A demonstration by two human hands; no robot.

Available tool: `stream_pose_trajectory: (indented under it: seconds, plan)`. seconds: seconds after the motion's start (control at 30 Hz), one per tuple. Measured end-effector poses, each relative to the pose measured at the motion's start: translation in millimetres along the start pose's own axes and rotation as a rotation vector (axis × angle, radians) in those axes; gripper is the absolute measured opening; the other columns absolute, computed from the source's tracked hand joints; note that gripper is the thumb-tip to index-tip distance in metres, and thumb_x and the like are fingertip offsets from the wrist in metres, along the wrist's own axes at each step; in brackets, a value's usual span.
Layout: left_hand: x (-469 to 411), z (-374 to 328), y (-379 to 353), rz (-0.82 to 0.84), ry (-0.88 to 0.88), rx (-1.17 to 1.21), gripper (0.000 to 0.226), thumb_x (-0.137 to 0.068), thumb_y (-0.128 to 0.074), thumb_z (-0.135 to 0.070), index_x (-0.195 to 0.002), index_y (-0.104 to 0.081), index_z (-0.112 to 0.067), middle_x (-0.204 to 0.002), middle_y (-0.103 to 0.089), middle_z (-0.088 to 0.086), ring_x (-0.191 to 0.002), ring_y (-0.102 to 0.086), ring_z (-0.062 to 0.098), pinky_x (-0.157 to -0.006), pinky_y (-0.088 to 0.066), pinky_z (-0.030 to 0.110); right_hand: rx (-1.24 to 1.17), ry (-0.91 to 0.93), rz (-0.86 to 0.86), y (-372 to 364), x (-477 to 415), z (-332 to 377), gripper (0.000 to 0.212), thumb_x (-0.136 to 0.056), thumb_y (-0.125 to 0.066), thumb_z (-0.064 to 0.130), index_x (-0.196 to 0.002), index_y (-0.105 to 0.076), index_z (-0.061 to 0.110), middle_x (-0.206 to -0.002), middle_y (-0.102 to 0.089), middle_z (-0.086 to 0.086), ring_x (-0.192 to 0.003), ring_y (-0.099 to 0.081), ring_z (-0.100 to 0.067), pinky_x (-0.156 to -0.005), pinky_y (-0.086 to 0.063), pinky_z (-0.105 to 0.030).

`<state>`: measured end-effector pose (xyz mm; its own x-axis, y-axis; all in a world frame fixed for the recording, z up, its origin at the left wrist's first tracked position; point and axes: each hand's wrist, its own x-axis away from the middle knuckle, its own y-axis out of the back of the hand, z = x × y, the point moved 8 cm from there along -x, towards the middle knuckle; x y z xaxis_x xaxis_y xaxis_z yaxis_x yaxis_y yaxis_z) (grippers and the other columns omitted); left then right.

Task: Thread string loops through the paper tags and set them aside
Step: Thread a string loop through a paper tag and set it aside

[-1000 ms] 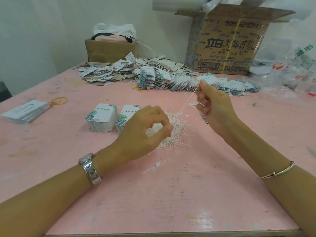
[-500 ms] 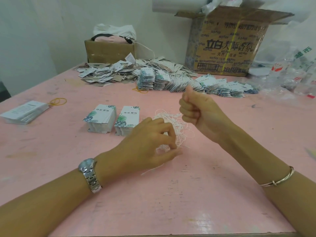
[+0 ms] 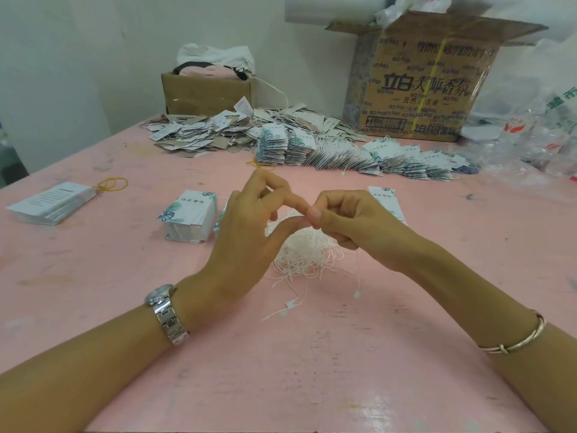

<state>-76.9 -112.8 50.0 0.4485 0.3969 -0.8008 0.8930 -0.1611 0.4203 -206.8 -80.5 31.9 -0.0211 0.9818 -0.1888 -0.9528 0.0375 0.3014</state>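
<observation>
My left hand (image 3: 246,232) and my right hand (image 3: 349,220) meet fingertip to fingertip just above a tangled pile of white string loops (image 3: 307,254) on the pink table (image 3: 281,370). My right hand pinches one string (image 3: 357,276), which hangs below it and ends in a small white clasp. The thumb and forefinger of my left hand pinch together against my right thumb; the string between them is hidden. A stack of leaf-printed paper tags (image 3: 190,217) stands left of my left hand. A second stack is mostly hidden behind that hand. One tag (image 3: 385,200) shows behind my right hand.
Rows of strung tags (image 3: 359,157) and a loose heap of tags (image 3: 215,132) lie at the back. Behind them stand a small cardboard box (image 3: 203,95) and a large printed one (image 3: 418,98). White cards (image 3: 53,203) and rubber bands (image 3: 112,184) are at left, plastic bags (image 3: 543,139) at right.
My right hand dropped from its raised pull and moved left. My left hand lifted off the string pile. Both now meet above the pile, with a string hanging from my right hand.
</observation>
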Motion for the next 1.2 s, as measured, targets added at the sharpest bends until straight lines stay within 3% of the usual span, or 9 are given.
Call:
stream_pose_trajectory:
  seconds: [0.23,0.4,0.5,0.6,0.7,0.8,0.93,1.03,1.2]
  plan:
    - [0.2,3.7,4.6,-0.022,0.014,-0.080,0.014,-0.087,-0.071,-0.034,-0.095,-0.071,-0.022,-0.098,-0.049,-0.008,-0.073,-0.049,0.015,-0.077,-0.044,0.045,-0.005,-0.008,-0.025,5.8,-2.1,-3.1,0.026,-0.081,-0.068,0.034,-0.087,-0.068,0.009,-0.056,-0.037,0.000,-0.049,-0.017,-0.013,-0.042,-0.016,-0.020]
    - [-3.5,6.7,8.4,0.015,-0.014,-0.174,0.020,-0.086,-0.072,-0.040,-0.095,-0.073,-0.023,-0.098,-0.055,-0.005,-0.077,-0.050,0.012,-0.078,-0.040,0.037,-0.027,-0.029,-0.033,8.2,-2.0,-5.5,0.011,-0.077,-0.072,0.028,-0.078,-0.071,0.018,-0.053,-0.034,0.002,-0.046,-0.021,-0.009,-0.041,-0.019,-0.018]
    - [-12.5,14.0,10.4,0.184,-0.068,-0.358,0.038,-0.084,-0.062,-0.057,-0.100,-0.072,-0.025,-0.100,-0.061,-0.007,-0.083,-0.051,0.011,-0.077,-0.031,0.032,-0.069,-0.027,-0.073,10.9,-3.4,-7.5,0.009,-0.075,-0.074,0.026,-0.077,-0.072,0.017,-0.050,-0.037,0.008,-0.044,-0.023,-0.006,-0.040,-0.020,-0.015]
    - [-16.3,38.7,9.6,0.475,0.004,-0.646,0.070,-0.072,-0.034,-0.082,-0.113,-0.068,-0.036,-0.113,-0.065,-0.014,-0.102,-0.053,0.012,-0.080,-0.023,0.029,-0.080,-0.016,-0.122,15.1,-4.3,-9.3,0.010,-0.072,-0.075,0.027,-0.075,-0.073,0.018,-0.051,-0.044,0.009,-0.043,-0.027,-0.005,-0.040,-0.022,-0.014]
    - [-10.5,60.4,10.7,0.676,0.102,-0.781,0.090,-0.056,-0.024,-0.091,-0.119,-0.063,-0.039,-0.123,-0.062,-0.016,-0.111,-0.051,0.011,-0.087,-0.028,0.028,-0.083,-0.013,-0.129,16.4,-5.0,-11.8,0.012,-0.072,-0.076,0.027,-0.078,-0.074,0.016,-0.054,-0.050,0.006,-0.043,-0.032,-0.004,-0.040,-0.023,-0.014]
    - [-7.0,67.9,14.6,0.743,0.175,-0.787,0.097,-0.048,-0.030,-0.095,-0.119,-0.065,-0.039,-0.113,-0.065,-0.008,-0.103,-0.053,0.018,-0.083,-0.041,0.030,-0.090,-0.020,-0.131,15.5,-5.7,-13.0,0.012,-0.072,-0.076,0.027,-0.077,-0.074,0.017,-0.056,-0.051,0.006,-0.044,-0.033,-0.004,-0.040,-0.024,-0.013]
    - [-6.2,66.5,14.8,0.747,0.138,-0.857,0.067,-0.068,-0.052,-0.083,-0.118,-0.065,-0.041,-0.107,-0.065,-0.005,-0.101,-0.054,0.019,-0.070,-0.037,0.029,-0.087,-0.039,-0.140,14.6,-5.2,-14.1,0.004,-0.078,-0.075,0.021,-0.076,-0.072,0.017,-0.054,-0.049,0.008,-0.044,-0.032,-0.003,-0.040,-0.023,-0.013]
    - [-7.8,64.2,14.8,0.714,0.101,-0.847,0.040,-0.081,-0.060,-0.067,-0.103,-0.069,-0.035,-0.096,-0.065,-0.003,-0.095,-0.057,0.021,-0.069,-0.042,0.029,-0.079,-0.052,-0.160,14.7,-5.3,-15.6,0.010,-0.085,-0.071,0.011,-0.076,-0.072,0.016,-0.053,-0.049,0.008,-0.044,-0.031,-0.003,-0.040,-0.021,-0.014]
    - [-10.5,63.2,15.8,0.668,0.094,-0.799,0.028,-0.088,-0.062,-0.055,-0.106,-0.072,-0.036,-0.097,-0.071,-0.008,-0.095,-0.060,0.019,-0.071,-0.045,0.027,-0.068,-0.071,-0.175,14.8,-5.4,-16.8,0.017,-0.086,-0.071,0.010,-0.073,-0.072,0.020,-0.053,-0.049,0.008,-0.044,-0.031,-0.003,-0.040,-0.021,-0.014]
